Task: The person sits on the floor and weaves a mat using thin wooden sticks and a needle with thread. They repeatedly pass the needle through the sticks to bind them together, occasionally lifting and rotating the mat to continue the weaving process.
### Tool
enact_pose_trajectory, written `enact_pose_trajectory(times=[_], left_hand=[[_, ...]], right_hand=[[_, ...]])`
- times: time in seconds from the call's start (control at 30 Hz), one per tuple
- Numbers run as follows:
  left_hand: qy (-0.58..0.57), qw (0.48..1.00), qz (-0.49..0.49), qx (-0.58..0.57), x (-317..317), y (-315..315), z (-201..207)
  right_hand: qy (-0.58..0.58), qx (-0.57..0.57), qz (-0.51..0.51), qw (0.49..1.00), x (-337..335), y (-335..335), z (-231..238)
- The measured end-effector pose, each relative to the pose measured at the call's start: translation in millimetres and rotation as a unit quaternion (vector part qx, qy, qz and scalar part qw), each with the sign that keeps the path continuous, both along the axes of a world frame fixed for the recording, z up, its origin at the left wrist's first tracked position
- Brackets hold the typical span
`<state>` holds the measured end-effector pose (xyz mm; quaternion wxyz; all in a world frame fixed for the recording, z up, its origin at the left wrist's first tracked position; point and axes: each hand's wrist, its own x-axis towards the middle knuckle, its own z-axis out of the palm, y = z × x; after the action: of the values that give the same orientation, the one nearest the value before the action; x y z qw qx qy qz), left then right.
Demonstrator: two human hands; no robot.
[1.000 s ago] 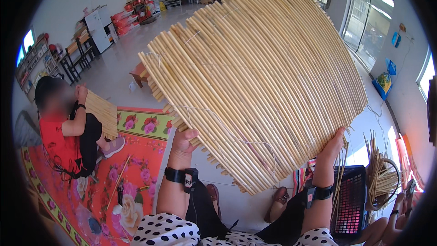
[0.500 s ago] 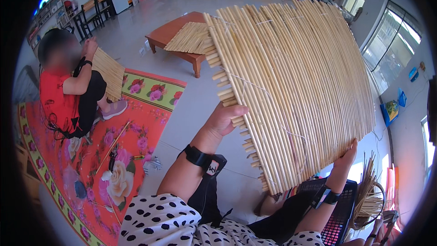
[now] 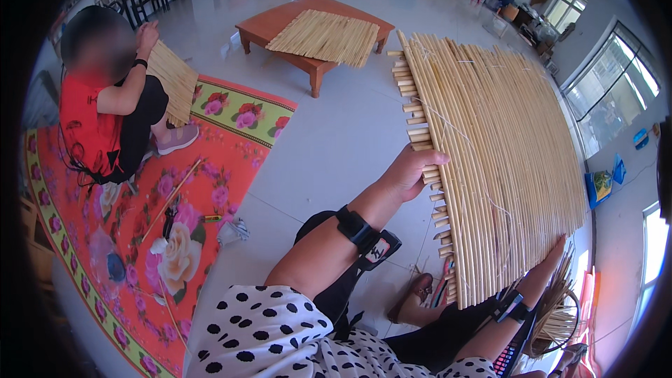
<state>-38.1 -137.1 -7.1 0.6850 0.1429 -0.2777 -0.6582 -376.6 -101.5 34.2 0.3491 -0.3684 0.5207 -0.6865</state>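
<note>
mat (image 3: 500, 168), left hand (image 3: 414, 171) on left edge, right hand (image 3: 550, 259) below

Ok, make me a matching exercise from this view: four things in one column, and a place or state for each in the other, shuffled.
1. Left hand
2. Right hand
3. Low table
4. Flowered sheet

A. Spread on the floor
B. At the lower right edge of the held mat
C. Bearing a slatted mat
D. At the held mat's left edge

Pairs: 1-D, 2-B, 3-C, 4-A
</note>
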Motion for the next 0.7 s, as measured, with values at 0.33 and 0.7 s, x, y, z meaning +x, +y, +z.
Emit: enact_pose_trajectory(times=[0.33,0.7], left_hand=[[0.004,0.996,-0.011,-0.088,0.6,-1.9,10.6],[-0.008,0.997,-0.058,-0.047,7.4,-1.6,8.7]], right_hand=[[-0.136,-0.034,0.020,0.990,-78.8,-41.7,-12.8],[-0.165,-0.027,0.061,0.984,-92.8,-41.8,-16.0]])
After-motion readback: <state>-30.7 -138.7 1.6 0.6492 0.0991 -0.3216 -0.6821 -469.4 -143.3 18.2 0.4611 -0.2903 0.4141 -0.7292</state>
